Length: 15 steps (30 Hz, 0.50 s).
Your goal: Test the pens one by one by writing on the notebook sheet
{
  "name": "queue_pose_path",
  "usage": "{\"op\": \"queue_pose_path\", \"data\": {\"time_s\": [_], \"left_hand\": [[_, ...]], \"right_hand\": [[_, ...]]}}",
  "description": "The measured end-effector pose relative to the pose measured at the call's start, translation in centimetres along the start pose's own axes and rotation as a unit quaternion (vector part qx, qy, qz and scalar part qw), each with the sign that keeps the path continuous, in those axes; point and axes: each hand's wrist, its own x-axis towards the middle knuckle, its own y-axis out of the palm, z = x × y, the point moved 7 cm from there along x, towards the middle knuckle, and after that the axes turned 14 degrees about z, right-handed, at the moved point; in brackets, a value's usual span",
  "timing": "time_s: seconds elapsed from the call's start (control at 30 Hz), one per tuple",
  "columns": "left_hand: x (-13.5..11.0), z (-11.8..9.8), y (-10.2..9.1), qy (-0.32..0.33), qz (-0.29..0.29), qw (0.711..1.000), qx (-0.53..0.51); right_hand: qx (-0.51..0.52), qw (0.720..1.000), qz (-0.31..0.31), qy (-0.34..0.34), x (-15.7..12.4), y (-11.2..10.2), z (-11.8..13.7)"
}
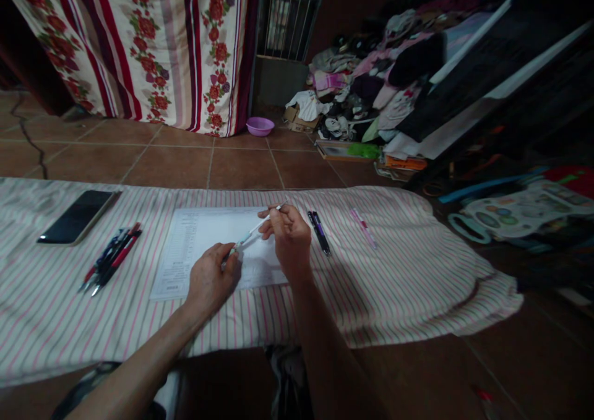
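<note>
Above a printed sheet of paper, both of my hands are closed on one slim white and pale blue pen, which slants up to the right. My left hand grips its lower end between thumb and fingers. At the upper end, the thumb and fingers of my right hand pinch it; my fingers partly cover both ends. Just right of my right hand lie two dark pens, side by side. Farther right is a pink and white pen.
A striped cloth covers the low surface. On its left are a bundle of several pens and a dark phone. Beyond, on the tiled floor, sit a purple basin and a heap of clothes by a floral curtain.
</note>
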Motion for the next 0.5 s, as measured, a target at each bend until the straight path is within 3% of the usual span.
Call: {"op": "queue_pose_path", "data": {"time_s": [0.5], "left_hand": [[0.1, 0.7, -0.2, 0.000, 0.006, 1.000, -0.024]], "right_hand": [[-0.053, 0.998, 0.042, 0.014, -0.3, 1.5, -0.2]]}}
